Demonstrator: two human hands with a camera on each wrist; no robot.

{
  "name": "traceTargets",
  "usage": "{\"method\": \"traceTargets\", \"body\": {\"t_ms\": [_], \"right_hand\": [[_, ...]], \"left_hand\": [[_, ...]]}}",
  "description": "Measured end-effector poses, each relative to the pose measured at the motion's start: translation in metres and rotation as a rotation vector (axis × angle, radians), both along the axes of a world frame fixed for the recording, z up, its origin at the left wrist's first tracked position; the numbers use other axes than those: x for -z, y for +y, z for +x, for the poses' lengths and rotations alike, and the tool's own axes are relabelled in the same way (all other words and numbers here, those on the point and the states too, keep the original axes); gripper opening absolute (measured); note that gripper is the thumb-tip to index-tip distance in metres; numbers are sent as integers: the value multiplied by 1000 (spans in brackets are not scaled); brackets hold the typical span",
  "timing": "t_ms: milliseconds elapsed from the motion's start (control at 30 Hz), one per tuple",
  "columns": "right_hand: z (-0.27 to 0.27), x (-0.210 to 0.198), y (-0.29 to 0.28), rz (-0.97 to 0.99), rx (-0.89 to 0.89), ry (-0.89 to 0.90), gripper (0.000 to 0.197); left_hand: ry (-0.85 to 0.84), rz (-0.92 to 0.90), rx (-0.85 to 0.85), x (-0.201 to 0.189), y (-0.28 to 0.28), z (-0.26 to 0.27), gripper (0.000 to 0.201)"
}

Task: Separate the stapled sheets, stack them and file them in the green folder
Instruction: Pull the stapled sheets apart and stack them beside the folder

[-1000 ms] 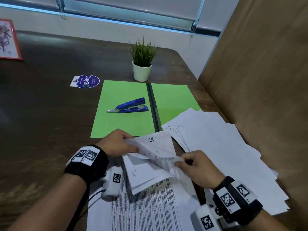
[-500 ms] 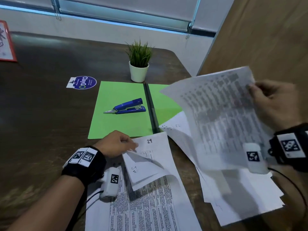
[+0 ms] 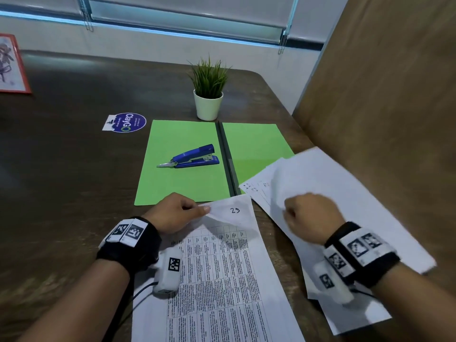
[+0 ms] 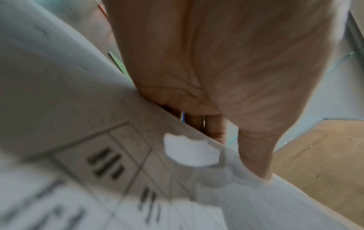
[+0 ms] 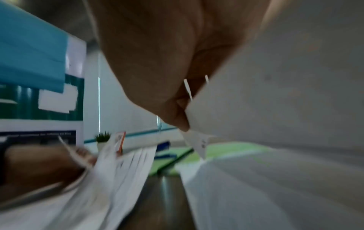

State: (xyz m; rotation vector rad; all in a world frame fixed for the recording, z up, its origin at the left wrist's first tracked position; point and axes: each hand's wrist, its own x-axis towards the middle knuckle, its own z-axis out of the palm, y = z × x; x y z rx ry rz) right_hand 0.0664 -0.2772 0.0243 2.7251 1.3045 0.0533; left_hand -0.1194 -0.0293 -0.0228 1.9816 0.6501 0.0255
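Note:
The stapled sheets [image 3: 222,267], printed with tables, lie on the table's near edge. Their top corner, marked "29", is folded back, and my left hand [image 3: 202,209] pinches it. In the left wrist view the left hand [image 4: 232,155] holds the paper beside a torn spot [image 4: 189,154]. My right hand [image 3: 288,213] is curled and grips a separated sheet [image 3: 283,178], blurred, low over the loose pile [image 3: 357,193] at the right. The right wrist view has the thumb [image 5: 177,115] pinching that sheet [image 5: 275,93]. The green folder [image 3: 177,183] lies open beyond both hands.
A blue stapler [image 3: 195,157] rests on the folder's left half. A potted plant [image 3: 208,95] stands behind the folder, with a round sticker [image 3: 125,122] to its left. A wooden partition [image 3: 382,107] borders the table on the right. A red-framed picture [image 3: 9,65] lies far left.
My right hand pulled one sheet off the stapled set, swung it up to the right, then brought it down over the right pile. The left hand kept its pinch on the corner.

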Motion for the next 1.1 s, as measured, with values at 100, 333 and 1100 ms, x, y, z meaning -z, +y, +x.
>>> {"method": "traceTargets", "body": {"t_ms": [100, 333, 1100], "right_hand": [[3, 28, 2, -66, 63, 133, 39], [28, 22, 2, 58, 121, 33, 26], [-57, 54, 31, 875, 121, 830, 28]], "left_hand": [[-4, -21, -26, 3, 1, 2, 48], [-22, 33, -118, 14, 1, 5, 61], [13, 119, -110, 11, 0, 7, 68]]}}
